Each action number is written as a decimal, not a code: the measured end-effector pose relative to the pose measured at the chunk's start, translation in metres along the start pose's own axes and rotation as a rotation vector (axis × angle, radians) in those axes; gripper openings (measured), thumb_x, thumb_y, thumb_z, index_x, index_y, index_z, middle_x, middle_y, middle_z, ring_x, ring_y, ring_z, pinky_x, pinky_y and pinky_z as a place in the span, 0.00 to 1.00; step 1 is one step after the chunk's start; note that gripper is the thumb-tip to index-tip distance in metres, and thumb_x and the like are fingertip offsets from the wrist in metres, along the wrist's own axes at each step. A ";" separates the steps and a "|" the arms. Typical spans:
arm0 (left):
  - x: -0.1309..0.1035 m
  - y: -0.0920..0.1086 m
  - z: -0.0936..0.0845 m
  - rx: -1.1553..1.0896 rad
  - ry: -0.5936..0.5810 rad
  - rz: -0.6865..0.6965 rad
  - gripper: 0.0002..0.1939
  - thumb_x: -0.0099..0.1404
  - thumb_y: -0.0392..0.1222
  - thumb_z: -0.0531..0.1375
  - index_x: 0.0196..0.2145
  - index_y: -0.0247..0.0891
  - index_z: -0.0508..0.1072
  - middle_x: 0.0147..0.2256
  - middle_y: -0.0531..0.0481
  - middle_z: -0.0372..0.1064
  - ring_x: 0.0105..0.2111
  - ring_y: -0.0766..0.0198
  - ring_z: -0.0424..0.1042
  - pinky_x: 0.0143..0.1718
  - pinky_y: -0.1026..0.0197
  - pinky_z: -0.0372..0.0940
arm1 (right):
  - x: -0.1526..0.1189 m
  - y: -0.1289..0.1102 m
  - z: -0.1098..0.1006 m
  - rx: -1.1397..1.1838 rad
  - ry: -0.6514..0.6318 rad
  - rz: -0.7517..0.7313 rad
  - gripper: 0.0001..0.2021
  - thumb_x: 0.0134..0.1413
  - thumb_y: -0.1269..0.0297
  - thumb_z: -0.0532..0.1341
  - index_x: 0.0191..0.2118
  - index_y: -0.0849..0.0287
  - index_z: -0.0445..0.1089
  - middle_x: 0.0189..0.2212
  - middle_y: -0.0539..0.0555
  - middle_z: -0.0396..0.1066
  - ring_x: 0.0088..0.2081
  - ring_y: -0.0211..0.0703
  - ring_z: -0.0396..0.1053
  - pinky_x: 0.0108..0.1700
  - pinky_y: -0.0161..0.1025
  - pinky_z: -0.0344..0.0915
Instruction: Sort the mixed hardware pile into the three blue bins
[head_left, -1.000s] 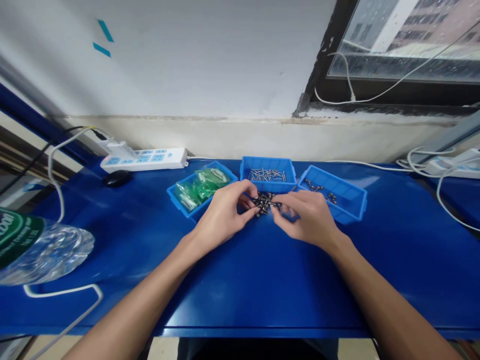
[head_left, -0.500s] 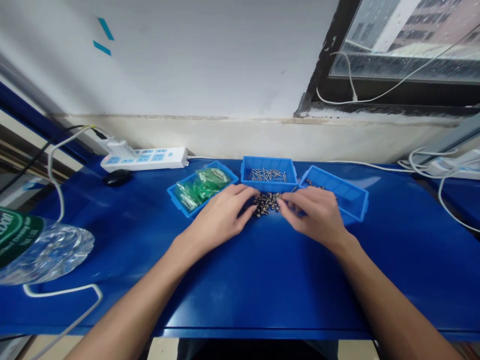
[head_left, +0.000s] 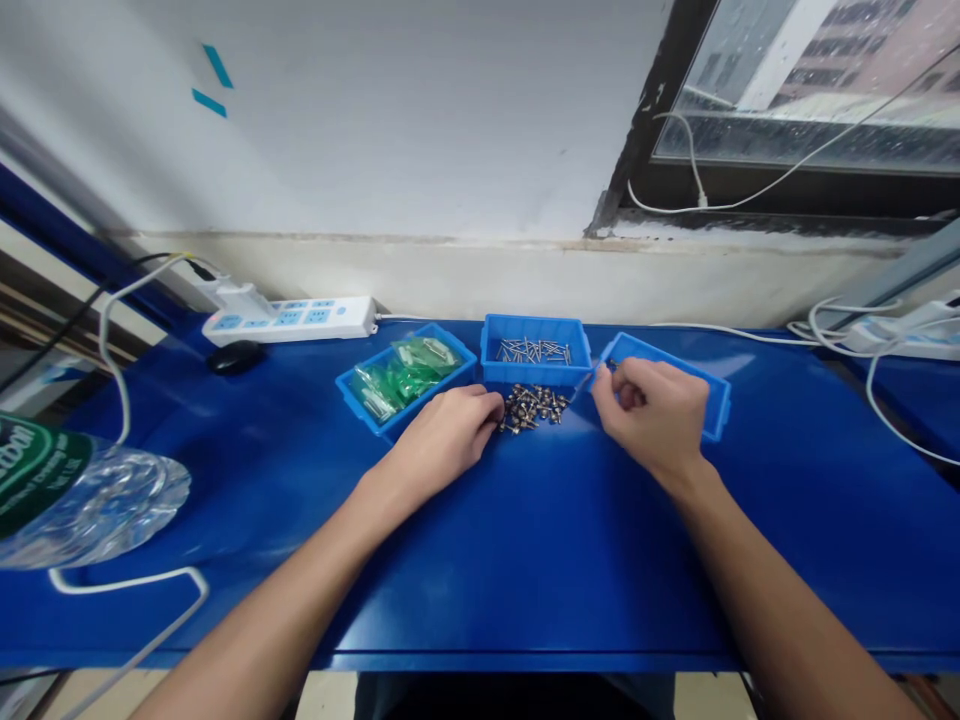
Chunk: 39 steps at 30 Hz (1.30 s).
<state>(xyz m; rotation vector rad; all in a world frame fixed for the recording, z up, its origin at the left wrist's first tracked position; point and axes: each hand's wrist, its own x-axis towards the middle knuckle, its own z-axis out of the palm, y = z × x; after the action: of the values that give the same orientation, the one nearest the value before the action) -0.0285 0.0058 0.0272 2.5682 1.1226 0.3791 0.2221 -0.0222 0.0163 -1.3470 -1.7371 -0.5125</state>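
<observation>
A loose pile of small metal screws [head_left: 534,407] lies on the blue table, in front of a blue bin [head_left: 536,374] of long thin screws or nails. At the pile's left edge, my left hand [head_left: 452,430] has its fingers pressed together; whatever is at its fingertips is too small to make out. My right hand [head_left: 654,410] is pinched closed over the near left side of the right blue bin [head_left: 718,405], and its fingertips hide what they hold. Small pieces show partly inside that bin. Green and clear packets [head_left: 409,375] fill the left blue bin [head_left: 381,428].
A white power strip [head_left: 296,320] and a black mouse [head_left: 235,357] are at the back left. A large clear bottle [head_left: 97,500] lies at the left edge above a white cable [head_left: 127,582]. More white cables [head_left: 874,345] run along the back right.
My right hand has moved right, from the screw pile to the right bin, and its fingers have curled in. My left hand has shifted slightly left, with its fingers closer together.
</observation>
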 end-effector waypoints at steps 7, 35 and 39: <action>0.002 0.008 -0.006 -0.296 0.178 -0.042 0.04 0.64 0.34 0.64 0.34 0.39 0.81 0.34 0.51 0.80 0.33 0.59 0.78 0.39 0.57 0.72 | -0.006 -0.014 0.003 0.153 -0.210 -0.180 0.16 0.56 0.68 0.62 0.19 0.56 0.61 0.15 0.44 0.61 0.18 0.35 0.57 0.26 0.38 0.56; -0.009 0.006 -0.013 0.130 -0.066 0.114 0.16 0.64 0.41 0.61 0.50 0.38 0.69 0.47 0.41 0.67 0.43 0.51 0.72 0.41 0.52 0.69 | -0.002 -0.004 0.001 -0.025 -0.013 0.011 0.17 0.57 0.63 0.63 0.20 0.56 0.62 0.14 0.45 0.61 0.18 0.36 0.59 0.25 0.37 0.55; -0.005 0.000 -0.006 0.089 -0.103 0.104 0.07 0.67 0.34 0.55 0.42 0.36 0.71 0.40 0.43 0.68 0.35 0.58 0.71 0.37 0.56 0.68 | 0.001 0.007 0.000 -0.092 0.090 0.153 0.21 0.58 0.61 0.63 0.18 0.56 0.58 0.13 0.45 0.56 0.17 0.34 0.57 0.23 0.37 0.52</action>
<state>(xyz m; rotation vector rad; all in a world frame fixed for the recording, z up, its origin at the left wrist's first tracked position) -0.0343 0.0035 0.0323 2.6971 0.9933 0.2224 0.2285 -0.0192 0.0157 -1.4849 -1.5402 -0.5637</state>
